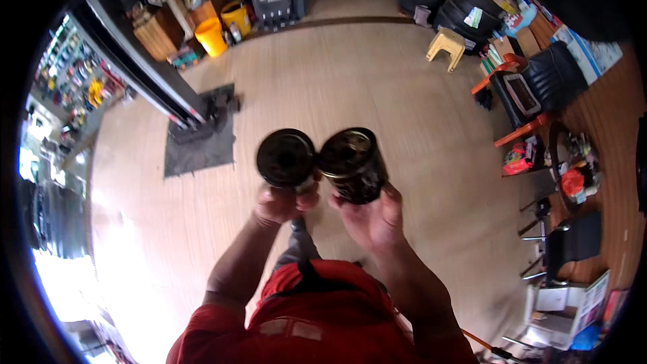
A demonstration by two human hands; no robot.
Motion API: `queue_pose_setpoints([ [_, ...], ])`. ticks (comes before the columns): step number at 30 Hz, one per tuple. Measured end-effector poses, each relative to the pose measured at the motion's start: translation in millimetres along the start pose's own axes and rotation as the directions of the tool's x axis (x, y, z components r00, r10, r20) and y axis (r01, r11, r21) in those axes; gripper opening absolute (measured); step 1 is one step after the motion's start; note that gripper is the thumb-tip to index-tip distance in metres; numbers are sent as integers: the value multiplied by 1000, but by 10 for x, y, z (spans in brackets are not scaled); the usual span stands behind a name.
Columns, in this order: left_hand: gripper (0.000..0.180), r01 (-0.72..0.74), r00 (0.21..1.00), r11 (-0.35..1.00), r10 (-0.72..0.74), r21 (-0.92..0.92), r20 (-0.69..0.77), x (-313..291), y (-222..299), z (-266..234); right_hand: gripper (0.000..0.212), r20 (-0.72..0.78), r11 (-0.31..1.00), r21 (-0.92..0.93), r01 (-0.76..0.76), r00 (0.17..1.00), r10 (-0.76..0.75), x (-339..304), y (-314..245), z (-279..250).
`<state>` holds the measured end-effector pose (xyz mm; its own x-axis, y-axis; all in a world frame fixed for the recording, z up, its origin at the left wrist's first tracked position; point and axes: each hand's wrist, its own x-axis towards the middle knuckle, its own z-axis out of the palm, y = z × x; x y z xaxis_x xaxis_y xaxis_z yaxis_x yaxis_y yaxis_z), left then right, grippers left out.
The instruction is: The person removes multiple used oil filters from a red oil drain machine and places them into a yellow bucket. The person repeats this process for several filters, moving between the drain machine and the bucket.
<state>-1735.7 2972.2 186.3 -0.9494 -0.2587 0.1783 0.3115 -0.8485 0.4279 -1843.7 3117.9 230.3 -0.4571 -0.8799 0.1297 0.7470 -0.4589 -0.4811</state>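
Observation:
In front of my body I hold up two dark, round oil filters, side by side, their rims touching or nearly so. My left hand (286,203) is closed round the lower part of the left oil filter (283,156); its flat black end with a dark centre faces up. My right hand (372,219) grips the right oil filter (357,165) from below, thumb and fingers on its sides. That one leans a little, so its shiny dark wall shows as well as its brownish, smeared end. Most of my left fingers are hidden beneath the filter.
A grey post (145,61) rises from a dark floor plate (199,155) on the left. Far off are yellow buckets (211,37), a black crate (278,7) and stacked tyres (465,10). Right are a yellow stool (446,47), a black armchair (549,84) and a dark chair (573,246).

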Motion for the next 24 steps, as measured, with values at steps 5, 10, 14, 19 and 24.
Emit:
queue_pose_setpoints([
  [5,85,-55,997,998,53,-24,-64,-551,892,-1014,47,47,969,40,-244,969,242,827,949,-127],
  [10,81,-151,954,989,146,3,-261,-798,1648,-1457,50,94,926,122,-357,933,347,1627,1753,-126],
  [14,78,-121,955,971,170,204,-244,-775,2270,-1906,55,43,901,100,-421,907,419,2246,2163,-117],
  [19,80,-207,906,962,258,180,-335,-297,2775,-2425,58,3,877,63,-475,879,476,3199,2338,-272],
  [24,77,-251,895,963,270,100,-355,469,3304,-3028,59,14,857,50,-512,859,512,4357,2391,-634],
])
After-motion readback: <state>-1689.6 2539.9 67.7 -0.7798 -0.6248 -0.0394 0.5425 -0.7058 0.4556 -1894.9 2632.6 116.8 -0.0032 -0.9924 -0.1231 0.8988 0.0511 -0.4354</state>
